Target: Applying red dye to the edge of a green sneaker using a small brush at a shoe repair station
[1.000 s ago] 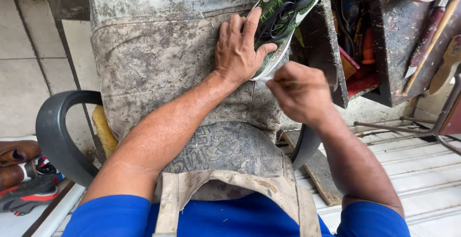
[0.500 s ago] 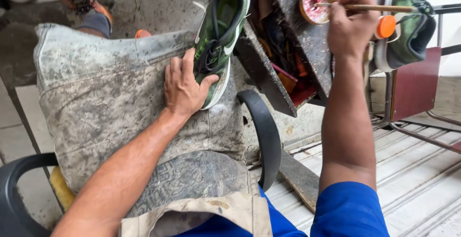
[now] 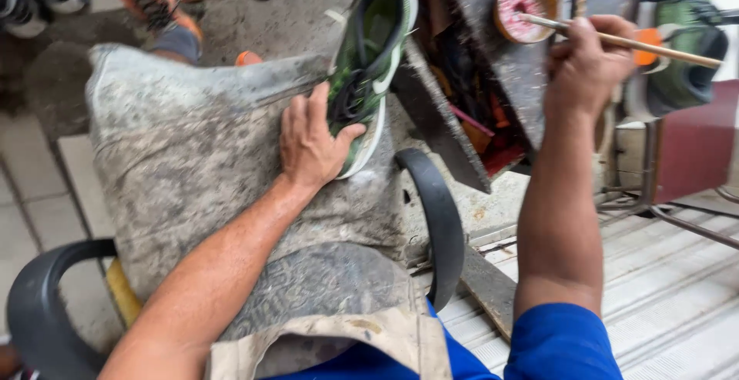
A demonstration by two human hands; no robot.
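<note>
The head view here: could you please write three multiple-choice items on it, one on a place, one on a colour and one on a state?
1. Where does the green shoe lie?
A. on the grey stained apron over the lap
B. on the slatted floor
C. inside the round tin

2. What colour are the person's sleeves?
A. red
B. blue
C. white

3. What is the right hand doing?
A. lying flat and empty
B. gripping a thin stick whose tip is in the round tin
C. pulling a lace

Answers: 1 A, the left hand pins it on the apron; 2 B, the sleeve is blue; 3 B, the stick reaches the tin.
</note>
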